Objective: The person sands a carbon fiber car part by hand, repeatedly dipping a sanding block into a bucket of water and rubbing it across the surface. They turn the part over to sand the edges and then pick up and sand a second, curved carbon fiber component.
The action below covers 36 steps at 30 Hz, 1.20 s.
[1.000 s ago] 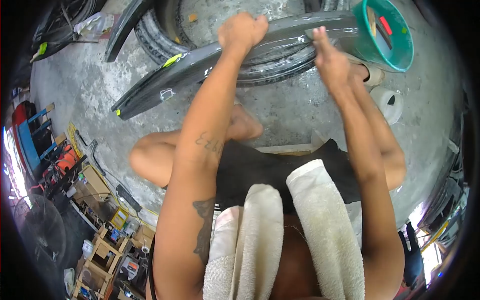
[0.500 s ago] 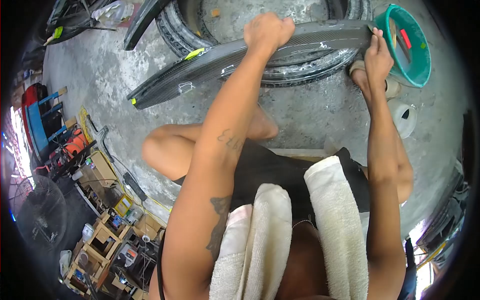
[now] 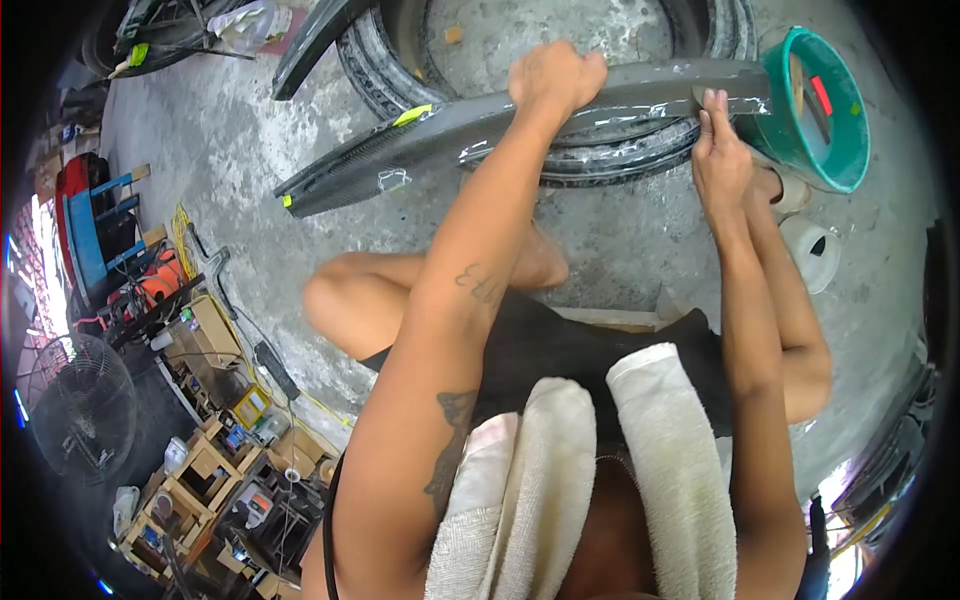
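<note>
A long, curved dark panel (image 3: 400, 160) with a woven pattern, white marks and yellow-green tape lies across a tire (image 3: 620, 165). My left hand (image 3: 556, 78) is closed over its upper edge near the middle. Farther right, my right hand (image 3: 721, 160) has its fingers pressed together on the panel, against a small greyish flat piece (image 3: 702, 96) at the fingertips. The panel's right end reaches the green bucket (image 3: 850, 150), which holds water, a red item and a wooden strip.
Another dark curved piece (image 3: 315, 45) lies at the upper left. A white round container (image 3: 810, 255) stands below the bucket. At the left are a fan (image 3: 83, 405), wooden shelving (image 3: 205, 470) and cables. A white towel (image 3: 670, 430) hangs from my neck.
My right hand first slid right along the panel to its end near the bucket, then came back left a little. My left hand kept its grip while the whole view shifted.
</note>
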Motion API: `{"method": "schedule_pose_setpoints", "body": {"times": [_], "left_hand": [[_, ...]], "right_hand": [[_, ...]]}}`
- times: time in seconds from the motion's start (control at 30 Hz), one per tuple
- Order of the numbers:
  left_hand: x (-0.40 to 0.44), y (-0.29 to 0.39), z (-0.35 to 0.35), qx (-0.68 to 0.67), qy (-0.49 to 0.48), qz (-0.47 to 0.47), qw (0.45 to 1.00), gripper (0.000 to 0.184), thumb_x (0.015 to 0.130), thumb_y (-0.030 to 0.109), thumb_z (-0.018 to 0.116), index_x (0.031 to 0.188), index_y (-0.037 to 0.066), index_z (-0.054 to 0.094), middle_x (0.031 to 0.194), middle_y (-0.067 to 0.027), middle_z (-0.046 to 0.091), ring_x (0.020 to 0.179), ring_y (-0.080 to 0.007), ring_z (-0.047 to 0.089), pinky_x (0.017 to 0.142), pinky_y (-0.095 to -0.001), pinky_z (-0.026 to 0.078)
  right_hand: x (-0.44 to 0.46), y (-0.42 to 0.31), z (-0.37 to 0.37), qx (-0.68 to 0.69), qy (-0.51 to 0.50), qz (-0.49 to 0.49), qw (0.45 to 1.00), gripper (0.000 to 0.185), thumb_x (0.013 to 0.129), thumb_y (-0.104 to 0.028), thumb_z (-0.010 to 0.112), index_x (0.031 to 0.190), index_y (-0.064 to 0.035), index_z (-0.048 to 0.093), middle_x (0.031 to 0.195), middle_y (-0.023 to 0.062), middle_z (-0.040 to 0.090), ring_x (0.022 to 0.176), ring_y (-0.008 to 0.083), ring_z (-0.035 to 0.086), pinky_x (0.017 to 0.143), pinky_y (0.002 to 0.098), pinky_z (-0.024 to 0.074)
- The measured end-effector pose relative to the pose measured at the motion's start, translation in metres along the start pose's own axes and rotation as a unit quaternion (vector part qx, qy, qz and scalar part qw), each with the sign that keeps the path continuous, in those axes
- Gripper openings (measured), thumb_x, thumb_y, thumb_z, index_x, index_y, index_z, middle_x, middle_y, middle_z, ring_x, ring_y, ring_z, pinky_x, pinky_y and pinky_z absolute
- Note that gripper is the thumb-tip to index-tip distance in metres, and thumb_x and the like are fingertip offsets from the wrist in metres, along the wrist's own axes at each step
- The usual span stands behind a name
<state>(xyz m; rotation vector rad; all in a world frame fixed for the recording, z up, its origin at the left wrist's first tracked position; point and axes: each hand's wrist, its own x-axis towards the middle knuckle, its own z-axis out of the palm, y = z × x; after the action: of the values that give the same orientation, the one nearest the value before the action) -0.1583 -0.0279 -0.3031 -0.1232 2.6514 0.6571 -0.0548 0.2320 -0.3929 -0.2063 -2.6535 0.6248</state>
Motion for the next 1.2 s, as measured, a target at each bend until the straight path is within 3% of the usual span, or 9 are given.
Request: {"method": "schedule_pose_setpoints", "body": {"times": [0.2, 0.4, 0.53, 0.7, 0.93, 1.07, 1.13, 1.17, 1.2], "left_hand": [[0.0, 0.0, 0.001, 0.03, -0.006, 0.012, 0.999, 0.052, 0.089, 0.043, 0.051, 0.108, 0.002, 0.077, 0.114, -0.0215, 0.074, 0.111, -0.0332, 0.069, 0.094, -0.0422, 0.052], [0.0, -0.003, 0.002, -0.01, -0.004, 0.006, 1.0, 0.057, 0.088, 0.047, 0.051, 0.11, 0.001, 0.077, 0.117, -0.0235, 0.072, 0.114, -0.0348, 0.068, 0.099, -0.0433, 0.051], [0.0, -0.004, 0.005, -0.02, -0.004, 0.012, 1.0, 0.056, 0.087, 0.045, 0.052, 0.109, 0.0, 0.077, 0.115, -0.0232, 0.073, 0.113, -0.0344, 0.068, 0.1, -0.0425, 0.049], [0.006, -0.001, 0.007, -0.031, 0.026, 0.024, 0.999, 0.055, 0.087, 0.044, 0.053, 0.107, 0.0, 0.077, 0.114, -0.022, 0.073, 0.113, -0.0339, 0.068, 0.1, -0.0423, 0.048], [0.0, -0.004, 0.008, -0.006, 0.0, 0.025, 1.0, 0.052, 0.091, 0.043, 0.053, 0.111, 0.002, 0.076, 0.117, -0.0185, 0.074, 0.115, -0.0296, 0.068, 0.101, -0.0401, 0.045], [0.0, -0.003, 0.012, -0.03, -0.016, 0.002, 0.999, 0.052, 0.091, 0.044, 0.053, 0.111, 0.002, 0.076, 0.119, -0.0184, 0.073, 0.114, -0.0299, 0.068, 0.101, -0.04, 0.046], [0.011, -0.01, 0.021, -0.023, -0.004, 0.031, 0.999, 0.055, 0.091, 0.047, 0.051, 0.115, 0.005, 0.076, 0.123, -0.0177, 0.072, 0.117, -0.0316, 0.068, 0.102, -0.0413, 0.046], [-0.007, -0.005, -0.001, -0.032, 0.012, 0.043, 0.998, 0.06, 0.097, 0.052, 0.051, 0.107, -0.002, 0.075, 0.11, -0.0285, 0.071, 0.108, -0.0433, 0.068, 0.094, -0.0495, 0.052], [-0.007, -0.007, 0.0, -0.027, 0.005, 0.041, 0.999, 0.06, 0.097, 0.052, 0.051, 0.107, -0.002, 0.075, 0.11, -0.0285, 0.071, 0.108, -0.0433, 0.068, 0.094, -0.0495, 0.052]], "right_hand": [[0.048, 0.018, -0.021, -0.056, 0.124, 0.035, 0.99, 0.036, 0.104, -0.043, 0.052, 0.13, -0.0233, 0.069, 0.106, 0.017, 0.074, 0.086, 0.0465, 0.07, 0.073, 0.0512, 0.0563], [-0.001, -0.007, -0.01, -0.059, -0.035, 0.003, 0.998, 0.04, 0.105, -0.043, 0.052, 0.136, -0.0219, 0.065, 0.117, 0.0136, 0.072, 0.093, 0.0426, 0.071, 0.078, 0.0496, 0.057], [0.049, 0.005, -0.016, 0.009, 0.068, 0.063, 0.996, 0.041, 0.106, -0.043, 0.048, 0.131, -0.017, 0.069, 0.12, 0.0141, 0.071, 0.107, 0.0422, 0.067, 0.091, 0.0452, 0.0545], [0.007, -0.004, -0.009, -0.09, -0.026, 0.057, 0.994, 0.041, 0.105, -0.047, 0.051, 0.136, -0.0236, 0.065, 0.112, 0.0182, 0.073, 0.098, 0.0457, 0.069, 0.085, 0.0522, 0.0549], [0.043, 0.014, -0.01, -0.099, 0.054, 0.104, 0.988, 0.045, 0.106, -0.049, 0.042, 0.137, -0.0246, 0.064, 0.135, 0.0091, 0.065, 0.115, 0.0396, 0.065, 0.099, 0.045, 0.0521], [0.005, -0.004, -0.006, -0.133, -0.043, 0.072, 0.988, 0.041, 0.104, -0.047, 0.05, 0.135, -0.0243, 0.066, 0.121, 0.0098, 0.072, 0.102, 0.0434, 0.069, 0.087, 0.0504, 0.0566], [0.025, 0.0, -0.022, -0.107, -0.022, 0.106, 0.988, 0.042, 0.104, -0.052, 0.048, 0.134, -0.0294, 0.066, 0.124, 0.0088, 0.07, 0.106, 0.0426, 0.068, 0.091, 0.0495, 0.0548], [0.046, 0.033, -0.014, -0.097, 0.011, 0.102, 0.99, 0.042, 0.104, -0.052, 0.047, 0.134, -0.0298, 0.066, 0.125, 0.0081, 0.07, 0.107, 0.0429, 0.067, 0.092, 0.0497, 0.0544], [0.056, 0.061, -0.004, -0.09, 0.041, 0.1, 0.99, 0.042, 0.104, -0.053, 0.046, 0.133, -0.0302, 0.067, 0.126, 0.0074, 0.07, 0.107, 0.0432, 0.067, 0.092, 0.0499, 0.054]]}}
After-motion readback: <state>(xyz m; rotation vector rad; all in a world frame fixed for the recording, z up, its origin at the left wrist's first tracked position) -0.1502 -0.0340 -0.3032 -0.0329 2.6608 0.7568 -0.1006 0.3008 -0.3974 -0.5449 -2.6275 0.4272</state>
